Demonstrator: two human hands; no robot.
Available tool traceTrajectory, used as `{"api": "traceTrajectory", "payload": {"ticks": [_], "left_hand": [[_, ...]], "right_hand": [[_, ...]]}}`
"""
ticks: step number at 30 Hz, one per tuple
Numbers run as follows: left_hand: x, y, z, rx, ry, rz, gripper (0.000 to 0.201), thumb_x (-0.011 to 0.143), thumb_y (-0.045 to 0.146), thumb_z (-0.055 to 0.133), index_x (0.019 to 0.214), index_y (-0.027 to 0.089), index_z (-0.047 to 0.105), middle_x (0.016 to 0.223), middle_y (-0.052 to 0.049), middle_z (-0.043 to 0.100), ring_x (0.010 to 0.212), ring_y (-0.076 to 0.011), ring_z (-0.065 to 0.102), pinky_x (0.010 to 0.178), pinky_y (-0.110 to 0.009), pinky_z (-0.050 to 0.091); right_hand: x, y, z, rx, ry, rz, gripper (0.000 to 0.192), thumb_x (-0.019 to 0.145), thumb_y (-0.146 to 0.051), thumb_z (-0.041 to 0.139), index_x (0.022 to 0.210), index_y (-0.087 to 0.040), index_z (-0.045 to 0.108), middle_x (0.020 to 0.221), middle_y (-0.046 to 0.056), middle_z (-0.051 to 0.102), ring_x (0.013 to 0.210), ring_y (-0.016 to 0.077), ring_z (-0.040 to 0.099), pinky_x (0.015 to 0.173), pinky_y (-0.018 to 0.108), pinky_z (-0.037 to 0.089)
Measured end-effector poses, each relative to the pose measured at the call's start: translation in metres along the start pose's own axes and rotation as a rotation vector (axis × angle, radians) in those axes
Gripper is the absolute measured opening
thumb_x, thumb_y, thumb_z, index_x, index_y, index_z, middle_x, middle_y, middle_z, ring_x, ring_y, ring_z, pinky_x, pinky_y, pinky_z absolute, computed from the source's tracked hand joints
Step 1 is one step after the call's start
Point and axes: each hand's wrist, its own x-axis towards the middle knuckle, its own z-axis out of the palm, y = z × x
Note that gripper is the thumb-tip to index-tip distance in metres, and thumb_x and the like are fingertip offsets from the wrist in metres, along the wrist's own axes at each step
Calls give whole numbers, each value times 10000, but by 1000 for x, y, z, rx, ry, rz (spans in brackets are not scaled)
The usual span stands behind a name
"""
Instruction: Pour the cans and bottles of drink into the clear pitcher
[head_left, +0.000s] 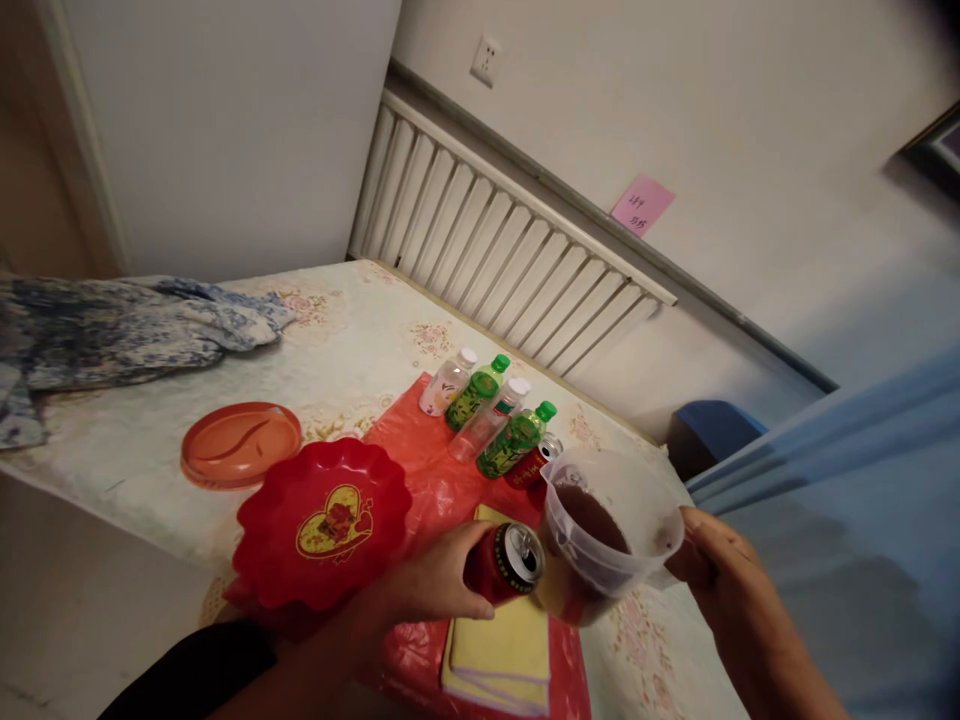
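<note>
My left hand (439, 575) is wrapped round a red drink can (504, 562) with an opened top, tilted a little to the right. By its handle, my right hand (724, 560) grips a clear plastic measuring jug (600, 545) with dark brown liquid inside. The jug's spout side faces the can, and the two are close together; whether they touch I cannot tell. Below the can lie folded yellow cloths (502, 655) on a red plastic sheet (424, 500).
Behind stand several plastic bottles (517, 440) and another red can (534, 462). To the left are a scalloped red tray (277, 520), an orange oval dish (240, 445) and a blue patterned cloth (142, 330). A radiator (495, 235) lines the wall; a blue curtain (847, 530) hangs at right.
</note>
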Motion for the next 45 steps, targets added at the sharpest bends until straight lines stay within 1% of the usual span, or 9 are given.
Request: {"api": "traceTrajectory", "payload": {"ticks": [6,11,18,23,27,34,39,43,45], "left_hand": [[-17,-5,6,-41,-77,-81,787,496,199,809,1236,284,556,1186,-8,635,1070,-268,596,923,-358,488],[-24,-6,15,-66,-153,-119,861,465,210,834,1269,289,538,1246,-14,609,1105,-279,576,952,-360,467],[-28,-5,21,-4,-218,-148,793,470,293,826,1217,290,561,1164,-6,625,978,-250,610,833,-314,497],[-28,-11,21,-10,-222,-129,826,464,334,837,1233,293,539,1215,-14,592,1069,-278,567,896,-349,473],[-27,-8,17,-23,-232,-125,811,485,328,829,1239,295,533,1221,-18,586,1082,-283,562,894,-363,475],[-26,-3,15,-3,-231,-134,819,481,323,838,1242,297,535,1197,-15,597,1051,-277,575,874,-348,486],[-24,-4,17,-10,-238,-131,784,493,348,826,1225,286,549,1180,-18,604,1036,-274,585,868,-346,486],[-20,-1,20,-11,-238,-129,797,480,335,836,1224,270,557,1188,-30,602,1058,-282,581,883,-352,484],[-17,-2,21,-8,-237,-113,814,490,309,830,1251,267,543,1214,-40,595,1089,-289,569,919,-367,472]], "right_hand": [[5,-5,33,115,64,-62,406,858,-348,510,530,-227,303,539,-57,191,497,119,170,477,300,159],[21,3,54,315,36,-94,393,843,-330,519,525,-225,313,525,-66,174,488,114,134,472,297,153],[39,17,94,443,7,-109,387,811,-360,567,533,-226,334,510,-82,187,454,92,135,433,266,169],[46,31,120,630,-60,-104,378,785,-328,612,538,-211,351,484,-95,192,438,74,115,415,238,151],[50,43,135,682,-73,-104,355,792,-305,608,538,-201,382,470,-93,228,427,69,135,422,234,154],[50,68,149,667,-96,-96,361,802,-325,603,550,-207,374,484,-97,209,438,73,134,429,231,153],[47,73,151,639,-83,-89,373,802,-345,590,552,-213,346,484,-101,195,433,75,131,427,231,177],[45,72,150,571,-80,-115,391,818,-384,581,557,-216,343,493,-93,246,435,79,214,446,228,243],[43,73,147,496,-64,-144,351,830,-436,568,600,-214,425,527,-73,362,472,93,332,487,232,316]]}}
